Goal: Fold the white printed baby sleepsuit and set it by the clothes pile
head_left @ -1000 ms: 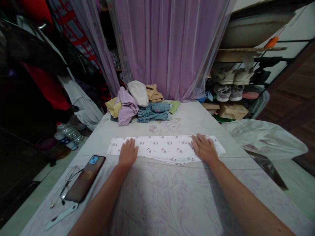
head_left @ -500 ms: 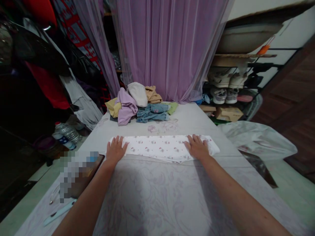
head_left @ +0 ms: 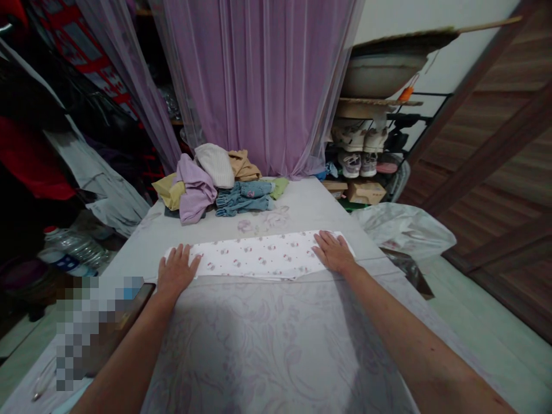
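A white printed garment (head_left: 254, 256), folded into a long flat strip, lies across the table (head_left: 259, 328) in front of me. Small figures and red dots are scattered over its cloth. My left hand (head_left: 176, 268) rests palm down on the strip's left end, fingers stretched and thumb apart. On the right end lies my right hand (head_left: 334, 253), also flat with fingers spread. Both hands press on the fabric without gripping it. What kind of garment it is, I cannot tell from the folded shape.
Behind the strip sits a clothes pile with a lilac garment (head_left: 195, 190), a yellow one (head_left: 169, 191) and denim clothing (head_left: 245, 198). A dark, partly blurred device (head_left: 125, 328) lies by my left forearm. Purple curtains (head_left: 259, 86) hang behind; a shoe rack holds sneakers (head_left: 350, 163) at right.
The camera view has swung right, shifting the scene leftward. My right hand has smoothed the strip's right end, which now looks flatter; my left hand stays on the left end.
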`<state>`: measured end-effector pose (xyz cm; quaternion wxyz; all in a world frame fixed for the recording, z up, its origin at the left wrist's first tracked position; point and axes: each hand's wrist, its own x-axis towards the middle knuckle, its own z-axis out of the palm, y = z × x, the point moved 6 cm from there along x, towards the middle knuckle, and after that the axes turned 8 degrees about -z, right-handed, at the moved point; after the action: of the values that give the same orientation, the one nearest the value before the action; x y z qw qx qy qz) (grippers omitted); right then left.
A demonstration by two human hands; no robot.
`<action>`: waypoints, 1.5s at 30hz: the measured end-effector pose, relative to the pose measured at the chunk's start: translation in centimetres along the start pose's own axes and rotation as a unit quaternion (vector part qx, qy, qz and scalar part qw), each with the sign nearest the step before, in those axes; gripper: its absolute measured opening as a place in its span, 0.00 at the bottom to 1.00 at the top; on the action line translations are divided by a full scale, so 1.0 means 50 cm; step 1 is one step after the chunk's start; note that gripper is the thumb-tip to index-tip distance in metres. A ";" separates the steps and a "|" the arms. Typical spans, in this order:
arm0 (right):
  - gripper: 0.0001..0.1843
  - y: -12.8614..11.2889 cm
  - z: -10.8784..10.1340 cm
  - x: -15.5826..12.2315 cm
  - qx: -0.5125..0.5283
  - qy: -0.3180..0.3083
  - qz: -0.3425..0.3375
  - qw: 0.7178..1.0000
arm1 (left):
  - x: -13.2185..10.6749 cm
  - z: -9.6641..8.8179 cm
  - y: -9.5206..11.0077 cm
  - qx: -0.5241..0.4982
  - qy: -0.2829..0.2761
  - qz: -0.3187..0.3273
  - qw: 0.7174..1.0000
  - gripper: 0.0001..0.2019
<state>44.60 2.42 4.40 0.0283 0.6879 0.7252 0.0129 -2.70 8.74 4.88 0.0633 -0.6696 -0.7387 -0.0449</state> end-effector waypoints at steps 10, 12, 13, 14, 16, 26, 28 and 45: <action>0.33 -0.195 -0.040 0.028 0.103 -0.001 -0.043 0.994 | 0.003 -0.001 0.001 0.011 -0.018 -0.011 1.000 0.31; 0.33 -0.223 -0.036 0.038 0.117 -0.021 -0.073 0.990 | 0.003 0.000 0.000 0.012 -0.018 -0.008 1.000 0.31; 0.33 -0.221 -0.032 0.040 0.120 -0.031 -0.078 0.989 | 0.003 0.000 0.000 0.011 -0.019 -0.006 1.000 0.31; 0.33 -0.209 -0.028 0.041 0.119 -0.037 -0.072 0.990 | 0.003 0.000 -0.001 0.010 -0.022 -0.005 1.000 0.31; 0.34 -0.159 -0.021 0.036 0.108 -0.042 -0.034 0.993 | 0.003 -0.001 -0.001 0.006 -0.031 -0.004 1.000 0.31; 0.32 -0.139 -0.062 0.034 0.092 -0.026 0.004 0.995 | 0.002 -0.005 0.003 -0.008 -0.039 -0.030 0.999 0.31; 0.33 -0.215 -0.074 0.047 0.105 -0.021 -0.042 0.993 | 0.003 -0.005 0.003 -0.010 -0.044 -0.030 0.999 0.31; 0.32 -0.347 -0.039 -0.038 0.127 -0.017 -0.182 0.975 | 0.017 -0.007 -0.015 -0.030 -0.055 -0.024 0.998 0.30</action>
<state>27.29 -0.37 5.39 -0.0454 0.5422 0.8335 -0.0960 -3.53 9.46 5.36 0.0013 -0.6544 -0.7555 -0.0311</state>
